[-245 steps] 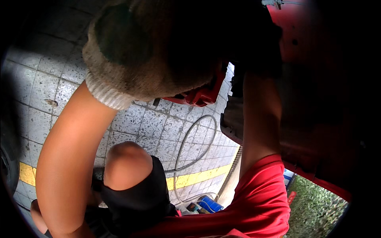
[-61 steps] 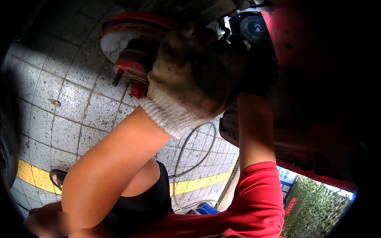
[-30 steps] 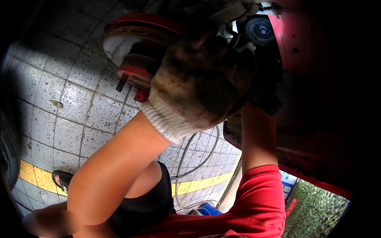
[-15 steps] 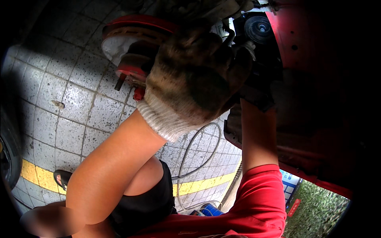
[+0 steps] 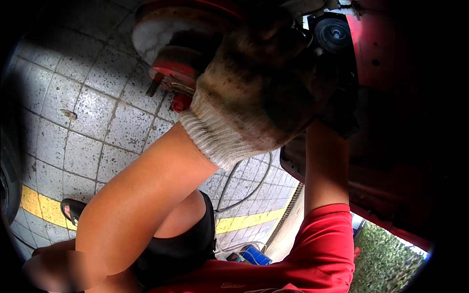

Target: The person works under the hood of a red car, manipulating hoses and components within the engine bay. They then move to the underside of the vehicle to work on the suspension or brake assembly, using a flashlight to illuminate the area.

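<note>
My left hand (image 5: 259, 90), in a dirty knitted work glove with a pale ribbed cuff, reaches up beneath a raised car. Its fingers are curled in dark shadow, and what they hold is hidden. Close on its left are a brake disc (image 5: 156, 36) and a red metal part (image 5: 178, 68) with a threaded stud (image 5: 154, 84) sticking out. My right hand (image 5: 342, 115) is up in the shadow beside the left glove, dark at the wrist, its fingers hidden. A round black ringed part (image 5: 333, 32) shows just above the hands.
A red body panel (image 5: 376, 39) and the dark underside lie to the right. Grey speckled tiles (image 5: 80, 124) with a yellow stripe (image 5: 46, 207) cover the floor. A grey hose (image 5: 244, 193) loops below the hands, a blue container (image 5: 255, 255) stands farther down, and a tyre (image 5: 10, 185) is at the left edge.
The gloved left hand sits slightly farther right in view, its fingers now deeper in shadow. The disc and red part also appear shifted right and up, as the view has moved a little.
</note>
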A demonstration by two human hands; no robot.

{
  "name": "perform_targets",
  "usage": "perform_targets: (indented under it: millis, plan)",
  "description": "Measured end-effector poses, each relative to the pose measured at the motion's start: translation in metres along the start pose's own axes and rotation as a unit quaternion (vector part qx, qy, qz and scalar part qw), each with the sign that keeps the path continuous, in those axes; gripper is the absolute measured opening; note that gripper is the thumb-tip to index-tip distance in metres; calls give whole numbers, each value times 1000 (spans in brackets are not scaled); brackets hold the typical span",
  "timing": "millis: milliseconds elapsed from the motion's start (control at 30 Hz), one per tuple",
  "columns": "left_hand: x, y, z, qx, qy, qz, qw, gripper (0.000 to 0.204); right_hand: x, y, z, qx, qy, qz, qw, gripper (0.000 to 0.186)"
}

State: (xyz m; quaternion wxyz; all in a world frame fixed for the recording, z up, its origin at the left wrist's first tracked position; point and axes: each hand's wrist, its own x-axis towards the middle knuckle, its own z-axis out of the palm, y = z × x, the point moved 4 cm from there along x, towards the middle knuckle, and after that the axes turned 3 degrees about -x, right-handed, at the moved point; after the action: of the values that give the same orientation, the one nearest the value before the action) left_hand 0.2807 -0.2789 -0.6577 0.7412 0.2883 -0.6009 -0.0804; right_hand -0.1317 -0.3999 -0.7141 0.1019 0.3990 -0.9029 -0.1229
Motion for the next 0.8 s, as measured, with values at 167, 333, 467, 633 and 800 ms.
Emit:
perform_targets:
  millis: [167, 333, 467, 633, 800]
  plan:
    - [0, 0, -3, 2, -10, -6, 1000, 18, -4, -1, 0, 0, 3, -4, 1000, 84]
    - [4, 2, -1, 2, -16, -8, 1000, 17, 5, 6, -1, 3, 12, -7, 1000, 82]
    - [12, 6, -5, 25, -47, -8, 999, 18, 4, 5, 0, 17, 16, -10, 1000, 80]
    - [18, 7, -8, 33, -49, 37, 998, 26, -21, -7, -3, 77, 32, -41, 996, 78]
    - [23, 10, -18, 52, -142, 27, 988, 44, -104, -55, 21, 281, 32, -133, 950, 76]
